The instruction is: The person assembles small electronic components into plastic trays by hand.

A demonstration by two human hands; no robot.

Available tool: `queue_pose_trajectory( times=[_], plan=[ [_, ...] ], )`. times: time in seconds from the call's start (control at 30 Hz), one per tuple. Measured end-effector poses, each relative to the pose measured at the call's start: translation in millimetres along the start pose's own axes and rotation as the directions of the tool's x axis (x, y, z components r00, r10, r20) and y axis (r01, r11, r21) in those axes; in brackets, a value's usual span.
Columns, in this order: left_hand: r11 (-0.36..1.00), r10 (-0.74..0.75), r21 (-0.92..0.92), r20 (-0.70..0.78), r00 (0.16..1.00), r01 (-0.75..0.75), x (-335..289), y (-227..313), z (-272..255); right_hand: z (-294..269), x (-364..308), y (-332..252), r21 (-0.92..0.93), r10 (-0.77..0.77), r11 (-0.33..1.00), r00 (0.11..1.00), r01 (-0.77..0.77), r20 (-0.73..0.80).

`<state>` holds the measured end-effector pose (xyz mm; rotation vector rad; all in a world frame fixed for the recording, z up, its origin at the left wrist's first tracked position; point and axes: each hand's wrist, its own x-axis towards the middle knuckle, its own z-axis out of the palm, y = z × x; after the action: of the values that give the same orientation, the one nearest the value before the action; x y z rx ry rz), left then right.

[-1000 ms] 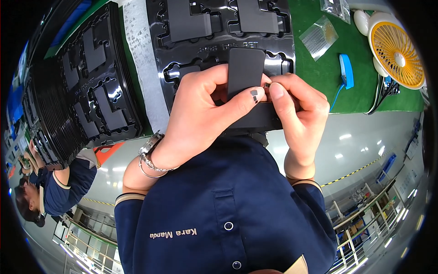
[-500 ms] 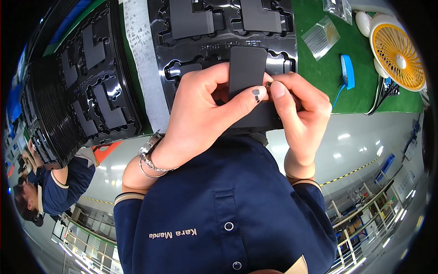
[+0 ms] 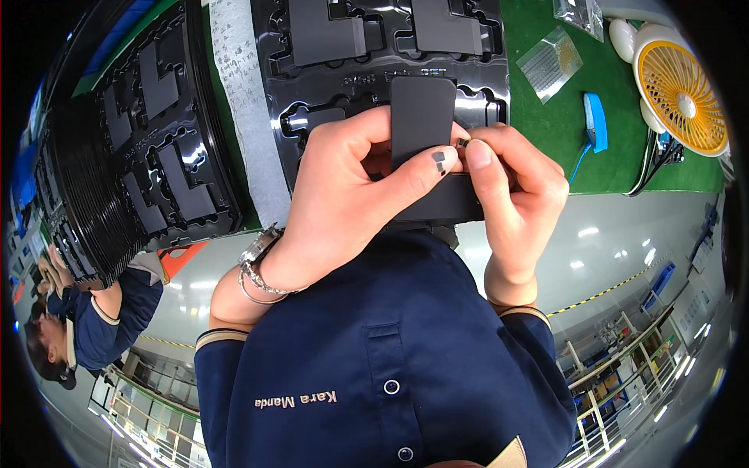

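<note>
My left hand [image 3: 351, 175] is closed round a flat dark grey L-shaped battery pack [image 3: 423, 109], its thumb lying across the face. Small dark patches [image 3: 438, 161] sit on that thumb's tip. At the pack's right edge, my right hand [image 3: 515, 175] pinches a tiny dark tab [image 3: 463, 143] between thumb and index finger. Whether the tab belongs to the pack cannot be made out. Both hands are raised over the near part of a black moulded tray [image 3: 285, 78]. Fingers behind the pack are hidden.
More flat dark pieces [image 3: 328, 39] lie in the tray's far pockets. A tall stack of black trays [image 3: 101, 187] stands left, beyond a white strip [image 3: 242, 101]. Right on the green mat [image 3: 538, 125] are a clear bag [image 3: 549, 64], a blue strap [image 3: 594, 122] and a yellow fan [image 3: 683, 97]. A co-worker [image 3: 101, 327] is at far left.
The pack has shifted very slightly up and left. My right fingertips have moved a little, and more of the small dark tab shows between them. Both grips stay the same.
</note>
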<state>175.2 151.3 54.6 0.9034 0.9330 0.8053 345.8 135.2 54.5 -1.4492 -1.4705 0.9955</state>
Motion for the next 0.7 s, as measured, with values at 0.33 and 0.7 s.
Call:
queue_pose_trajectory(
  times=[0.33,0.7],
  plan=[
    [0.999,0.047,-0.008,-0.050,0.998,-0.047,-0.2,-5.1,2.2,-1.2,0.7,-1.9,-0.014,0.000,1.000,1.000,0.000,0.015],
    [1.000,0.025,-0.010,-0.057,0.998,-0.026,-0.5,-5.7,1.6,-1.0,1.1,-2.2,-0.027,0.008,1.000,1.000,-0.007,0.027]
  ],
)
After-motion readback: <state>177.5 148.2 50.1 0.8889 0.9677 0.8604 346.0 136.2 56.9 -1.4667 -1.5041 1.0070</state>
